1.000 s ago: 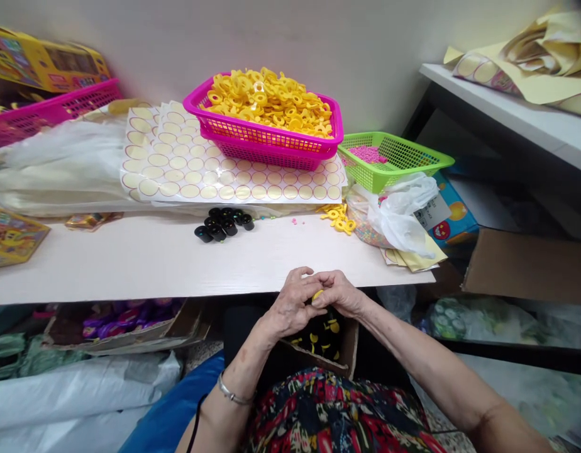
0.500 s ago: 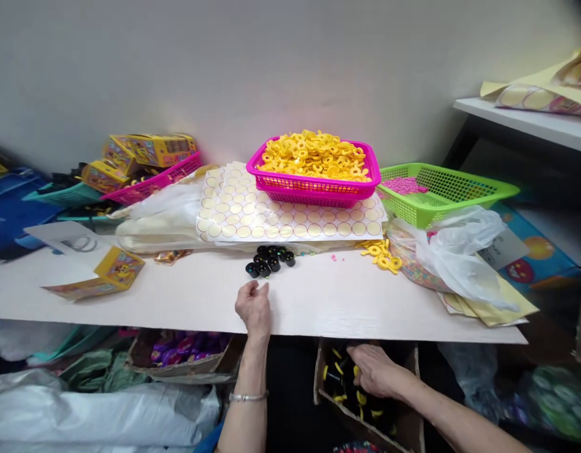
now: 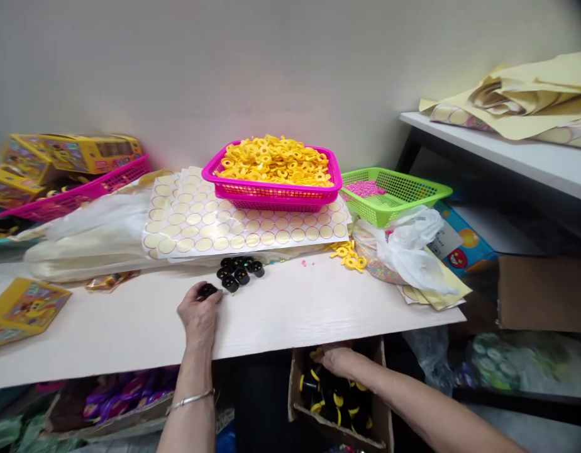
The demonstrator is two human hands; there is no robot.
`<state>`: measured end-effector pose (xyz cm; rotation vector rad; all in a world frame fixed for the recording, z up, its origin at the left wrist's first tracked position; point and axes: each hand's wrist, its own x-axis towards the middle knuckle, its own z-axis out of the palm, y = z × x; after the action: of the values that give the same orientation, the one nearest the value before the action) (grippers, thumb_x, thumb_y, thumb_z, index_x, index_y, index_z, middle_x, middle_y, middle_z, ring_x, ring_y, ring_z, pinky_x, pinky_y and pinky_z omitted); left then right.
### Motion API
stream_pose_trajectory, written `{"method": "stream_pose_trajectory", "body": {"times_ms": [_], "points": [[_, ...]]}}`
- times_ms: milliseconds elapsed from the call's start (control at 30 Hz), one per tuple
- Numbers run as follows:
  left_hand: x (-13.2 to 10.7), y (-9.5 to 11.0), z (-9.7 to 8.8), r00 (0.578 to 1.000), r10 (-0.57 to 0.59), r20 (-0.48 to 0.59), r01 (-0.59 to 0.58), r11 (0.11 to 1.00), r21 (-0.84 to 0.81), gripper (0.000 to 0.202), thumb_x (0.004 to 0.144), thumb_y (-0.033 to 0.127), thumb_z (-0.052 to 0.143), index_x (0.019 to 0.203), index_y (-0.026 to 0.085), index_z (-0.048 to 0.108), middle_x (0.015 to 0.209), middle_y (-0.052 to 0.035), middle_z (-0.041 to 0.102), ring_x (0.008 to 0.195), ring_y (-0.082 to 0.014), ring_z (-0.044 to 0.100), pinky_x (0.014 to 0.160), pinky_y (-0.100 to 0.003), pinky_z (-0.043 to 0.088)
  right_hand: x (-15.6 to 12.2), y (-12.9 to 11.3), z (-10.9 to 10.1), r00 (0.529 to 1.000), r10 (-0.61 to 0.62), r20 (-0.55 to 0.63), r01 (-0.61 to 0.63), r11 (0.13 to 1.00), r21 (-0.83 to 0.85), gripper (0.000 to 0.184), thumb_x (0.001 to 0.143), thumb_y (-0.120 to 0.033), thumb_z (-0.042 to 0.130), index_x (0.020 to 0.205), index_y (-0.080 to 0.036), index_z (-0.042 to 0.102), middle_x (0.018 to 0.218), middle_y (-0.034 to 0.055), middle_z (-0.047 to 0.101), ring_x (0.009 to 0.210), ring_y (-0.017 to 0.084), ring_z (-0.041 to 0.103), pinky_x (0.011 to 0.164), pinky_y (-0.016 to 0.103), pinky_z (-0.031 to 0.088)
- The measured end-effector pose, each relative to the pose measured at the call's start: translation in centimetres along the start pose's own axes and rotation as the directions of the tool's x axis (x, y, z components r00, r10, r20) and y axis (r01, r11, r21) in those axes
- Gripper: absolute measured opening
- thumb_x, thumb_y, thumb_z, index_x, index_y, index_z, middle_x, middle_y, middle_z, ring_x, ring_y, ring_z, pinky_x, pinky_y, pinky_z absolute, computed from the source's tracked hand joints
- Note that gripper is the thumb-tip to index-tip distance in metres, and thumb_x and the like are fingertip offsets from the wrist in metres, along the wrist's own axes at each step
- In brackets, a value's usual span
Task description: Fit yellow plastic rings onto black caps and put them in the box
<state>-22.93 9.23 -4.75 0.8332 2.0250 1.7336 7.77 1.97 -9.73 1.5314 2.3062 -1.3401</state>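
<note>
At the table's front left of centre, my left hand [image 3: 199, 314] is closed around a small black round cup-shaped piece [image 3: 207, 290]. Just beyond it, several like black pieces [image 3: 241, 275] stand in a cluster, with tiny coloured bits inside some. My right hand [image 3: 340, 361] reaches into a cardboard box [image 3: 340, 428] below the table edge. Black pieces with yellow parts [image 3: 338, 400] fill that box. The fingertips of this hand are mostly hidden among them, so its grip does not show.
A pink basket [image 3: 276, 200] heaped with yellow ring-shaped parts [image 3: 276, 160] rests on sticker sheets [image 3: 200, 242]. To its right are a green basket [image 3: 385, 214] and a white plastic bag [image 3: 413, 251]. Yellow printed boxes [image 3: 87, 151] lie left. Purple packets [image 3: 125, 396] sit under the table.
My left hand has closed on a black piece and drawn it left of the cluster. My right hand stays in the box, set deeper among the pieces. The view has swung right.
</note>
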Motion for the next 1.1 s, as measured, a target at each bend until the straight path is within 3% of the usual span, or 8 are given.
{"method": "stream_pose_trajectory", "body": {"times_ms": [100,267,333,400,467,633,800,1100], "points": [[-3.0,0.8,-0.2,1.0,-0.003,0.008,0.003,1.0,-0.007,0.057,0.047,0.026,0.075,0.101,0.016,0.062,0.076,0.0017,0.061,0.06,-0.0095,0.053,0.06,-0.023,0.045,-1.6,-1.5,-1.1,0.997,0.077,0.006,-0.077,0.996,-0.05,0.013,0.067,-0.019,0.059,0.078,-0.018,0.065,0.072,0.0044,0.064,0.073,0.019,0.06,0.059,0.025,0.042],[-9.0,1.1,3.0,0.963,-0.043,0.266,0.043,0.999,0.008,0.049,0.048,0.025,0.074,0.094,0.016,0.064,0.08,-0.0012,0.062,0.066,-0.013,0.057,0.067,-0.027,0.048,-4.0,-3.4,-6.9,0.993,-0.02,0.12,0.011,0.997,0.077,0.006,0.067,-0.02,0.058,0.071,-0.016,0.06,0.056,0.0005,0.056,0.056,0.014,0.054,0.049,0.022,0.036],[-10.7,1.0,4.9,0.918,-0.025,0.397,0.015,0.999,0.028,0.044,0.049,0.023,0.073,0.092,0.016,0.065,0.084,-0.002,0.062,0.071,-0.0144,0.058,0.071,-0.028,0.048,-3.5,-2.9,-10.1,0.975,-0.005,-0.221,0.02,0.998,0.065,0.009,0.074,-0.017,0.05,0.071,-0.015,0.059,0.064,0.0014,0.057,0.061,0.013,0.053,0.055,0.022,0.036],[-11.8,1.1,6.7,0.871,0.005,0.491,-0.032,0.998,0.048,0.041,0.051,0.022,0.07,0.091,0.017,0.065,0.086,-0.0024,0.062,0.075,-0.0157,0.058,0.074,-0.029,0.048,-2.0,-1.9,-12.9,0.809,0.064,-0.585,-0.12,0.991,-0.056,0.011,0.077,-0.017,0.047,0.078,-0.014,0.058,0.078,0.0068,0.059,0.072,0.016,0.053,0.063,0.025,0.037],[-12.2,1.2,7.9,0.851,0.036,0.524,-0.084,0.994,0.068,0.038,0.053,0.02,0.068,0.091,0.018,0.065,0.088,-0.0026,0.061,0.079,-0.0168,0.058,0.078,-0.031,0.047,0.2,-1.0,-14.9,0.709,0.019,-0.705,-0.186,0.969,-0.161,0.013,0.077,-0.016,0.047,0.085,-0.013,0.057,0.094,0.0101,0.057,0.082,0.018,0.052,0.067,0.026,0.036],[-12.3,1.4,8.6,0.842,0.078,0.534,-0.17,0.977,0.126,0.043,0.054,0.019,0.068,0.097,0.02,0.064,0.091,-0.0028,0.06,0.085,-0.0179,0.058,0.084,-0.034,0.045,5.8,-1.8,-16.1,0.807,-0.184,-0.562,-0.064,0.918,-0.392,0.018,0.081,-0.017,0.042,0.084,-0.018,0.059,0.093,0.0063,0.055,0.085,0.017,0.05,0.067,0.025,0.034],[-12.4,1.3,8.3,0.821,0.112,0.56,-0.215,0.969,0.122,0.051,0.051,0.022,0.072,0.101,0.019,0.063,0.091,-0.003,0.06,0.085,-0.0185,0.058,0.083,-0.035,0.046,9.2,-4.5,-15.3,0.829,-0.26,-0.495,0.011,0.893,-0.45,0.02,0.085,-0.023,0.041,0.085,-0.019,0.06,0.095,0.0066,0.055,0.091,0.019,0.048,0.067,0.027,0.033],[-12.4,1.4,8.4,0.767,0.21,0.606,-0.362,0.922,0.138,0.042,0.055,0.02,0.072,0.096,0.021,0.063,0.086,-0.0018,0.062,0.085,-0.0194,0.057,0.079,-0.035,0.046,7.9,-4.0,-13.8,0.87,-0.28,-0.405,0.074,0.888,-0.454,0.013,0.079,-0.015,0.047,0.083,-0.016,0.058,0.087,0.0077,0.057,0.084,0.019,0.05,0.068,0.027,0.033]]}}
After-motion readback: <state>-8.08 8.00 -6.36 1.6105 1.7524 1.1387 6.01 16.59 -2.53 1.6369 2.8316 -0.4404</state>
